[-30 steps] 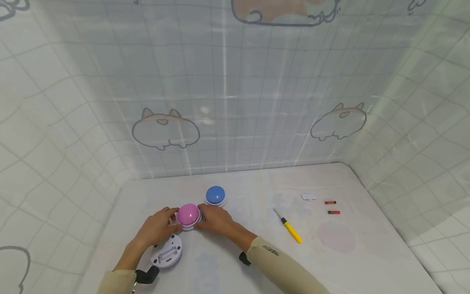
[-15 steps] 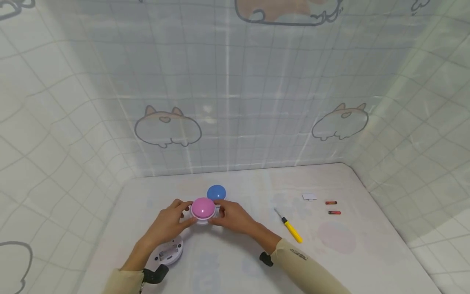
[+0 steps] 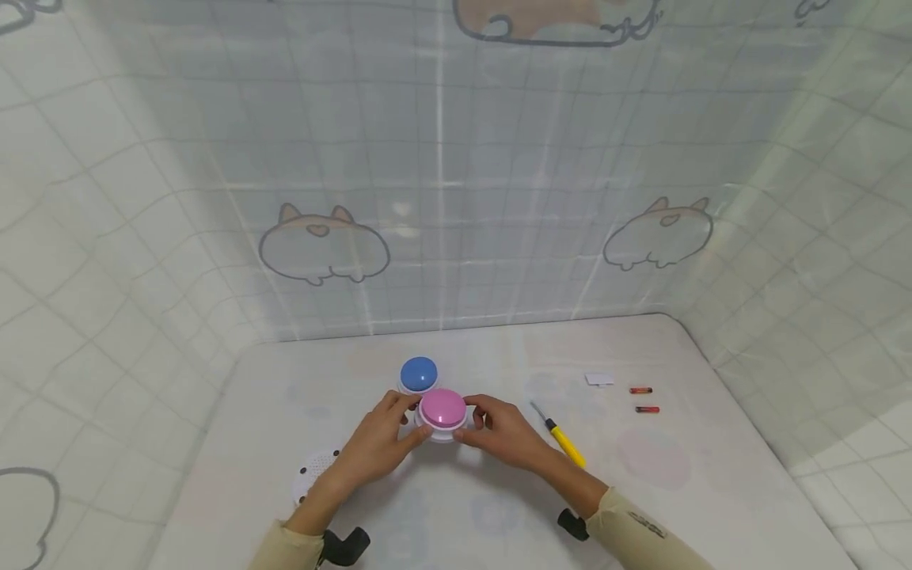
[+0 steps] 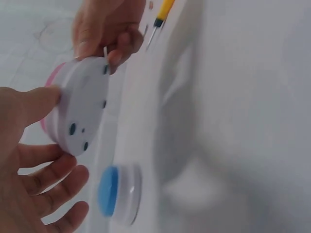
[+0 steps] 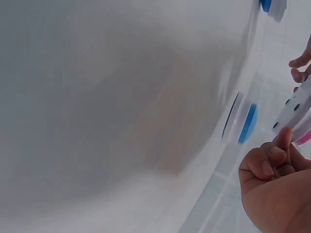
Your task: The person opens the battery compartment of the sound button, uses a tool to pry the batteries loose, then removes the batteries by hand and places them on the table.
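Note:
Both hands hold a pink push button (image 3: 443, 408) with a white round base between them, lifted off the table with its dome up. My left hand (image 3: 378, 439) pinches the rim from the left with thumb and fingers. From the right, my right hand (image 3: 506, 434) pinches the opposite side. Dark round spots dot the button's white underside (image 4: 90, 111) in the left wrist view. Just behind it stands a blue push button (image 3: 419, 374), dome up, its lower part partly covered. A white round base (image 3: 313, 473) lies underside up near my left forearm, which hides part of it.
A yellow-handled screwdriver (image 3: 567, 446) lies right of my right hand. Farther right are a small white plate (image 3: 599, 379), a red battery (image 3: 641, 390) and another battery (image 3: 647, 409). A patterned curtain (image 3: 456, 237) rises behind the table.
Both hands have lifted the pink push button and carried it to the right, from beside the upturned base to in front of the blue button. The other things have stayed put.

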The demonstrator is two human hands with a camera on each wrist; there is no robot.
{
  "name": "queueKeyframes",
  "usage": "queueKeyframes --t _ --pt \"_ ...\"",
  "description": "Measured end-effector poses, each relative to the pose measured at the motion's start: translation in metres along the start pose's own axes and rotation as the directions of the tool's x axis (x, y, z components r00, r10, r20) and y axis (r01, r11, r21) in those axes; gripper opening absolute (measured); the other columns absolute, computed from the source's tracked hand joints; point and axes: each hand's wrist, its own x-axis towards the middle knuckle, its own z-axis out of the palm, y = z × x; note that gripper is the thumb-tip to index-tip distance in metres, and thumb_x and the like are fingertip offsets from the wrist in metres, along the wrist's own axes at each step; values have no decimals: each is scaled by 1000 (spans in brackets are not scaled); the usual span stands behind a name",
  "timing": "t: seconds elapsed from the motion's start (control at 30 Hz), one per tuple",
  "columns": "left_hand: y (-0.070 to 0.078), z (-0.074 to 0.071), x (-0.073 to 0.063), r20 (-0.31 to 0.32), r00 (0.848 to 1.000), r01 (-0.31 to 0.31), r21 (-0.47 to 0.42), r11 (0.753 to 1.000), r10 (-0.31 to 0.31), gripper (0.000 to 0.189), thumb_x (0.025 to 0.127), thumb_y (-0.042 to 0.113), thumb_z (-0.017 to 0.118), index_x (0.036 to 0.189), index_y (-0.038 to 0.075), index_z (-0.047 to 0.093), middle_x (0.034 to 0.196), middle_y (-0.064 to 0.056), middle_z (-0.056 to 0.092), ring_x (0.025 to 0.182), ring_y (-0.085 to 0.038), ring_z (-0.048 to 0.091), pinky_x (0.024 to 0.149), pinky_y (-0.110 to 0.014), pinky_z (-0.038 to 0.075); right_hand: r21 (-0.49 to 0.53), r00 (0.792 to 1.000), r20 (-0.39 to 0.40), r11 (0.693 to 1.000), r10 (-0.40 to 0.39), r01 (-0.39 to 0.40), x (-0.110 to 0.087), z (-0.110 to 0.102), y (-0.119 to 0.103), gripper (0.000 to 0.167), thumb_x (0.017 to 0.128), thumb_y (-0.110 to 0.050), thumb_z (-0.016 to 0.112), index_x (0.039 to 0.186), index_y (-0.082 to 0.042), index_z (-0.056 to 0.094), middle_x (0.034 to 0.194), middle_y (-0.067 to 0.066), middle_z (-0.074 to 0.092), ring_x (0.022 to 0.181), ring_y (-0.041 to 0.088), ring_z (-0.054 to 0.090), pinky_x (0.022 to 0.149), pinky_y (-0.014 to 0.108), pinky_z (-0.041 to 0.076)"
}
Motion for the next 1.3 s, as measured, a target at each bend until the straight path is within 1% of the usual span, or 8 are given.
queueKeyframes --t 0.17,0.33,0.53,0.7,0.93,1.07,1.17,1.3 --pt "10 18 3 -57 998 -14 -87 996 9 55 97 47 64 139 13 58 123 -2 59 100 -20 60 80 -35 50 -23 996 -88 1000 9 -11 -11 -11 5 56 87 -57 71 130 -23 62 91 -10 56 80 12 53 61 24 46" --pt "20 32 5 -93 995 11 -153 988 -25 52 100 50 57 135 12 61 115 0 60 97 -14 58 79 -33 49 -12 986 -166 1000 12 -14 -17 -17 8 47 89 -55 71 119 -20 63 93 -10 59 77 11 53 59 25 45" --pt "25 44 5 -133 989 33 -201 979 -61 48 103 47 53 128 9 66 102 3 60 90 -11 55 76 -30 48 21 982 -187 1000 26 -23 -19 -17 12 39 92 -52 69 113 -20 60 87 -9 61 76 11 55 63 24 46" --pt "26 50 7 -171 981 54 -213 976 -92 49 104 49 48 122 9 70 92 3 60 83 -11 53 73 -31 45 47 978 -205 998 46 -37 -22 -17 13 38 89 -52 71 108 -23 57 82 -8 58 75 12 54 61 23 45" --pt "28 51 8 -192 967 120 -229 966 -165 51 104 54 44 104 13 74 82 4 61 76 -12 54 71 -33 45 88 971 -236 995 -24 46 -24 -16 16 37 86 -54 75 98 -24 57 74 -10 60 65 10 54 56 23 44" --pt "28 52 6 -163 966 153 -257 954 -199 52 104 57 41 115 15 71 77 4 62 72 -10 55 67 -31 44 66 965 -254 994 -68 88 -24 -15 18 30 88 -52 73 95 -28 56 71 -13 59 62 7 53 55 22 44" --pt "27 54 5 -147 970 150 -266 952 -194 52 105 55 40 128 16 66 76 1 65 69 -10 55 66 -30 43 46 959 -263 991 -106 122 -24 -15 19 27 90 -47 73 95 -27 56 70 -13 59 61 6 52 54 23 45" --pt "25 57 4 -140 975 135 -253 958 -175 51 107 52 38 135 15 60 73 0 68 63 -8 54 64 -30 43 15 956 -256 988 -143 152 -24 -15 20 26 92 -42 72 97 -23 56 71 -12 57 61 5 51 54 22 45"
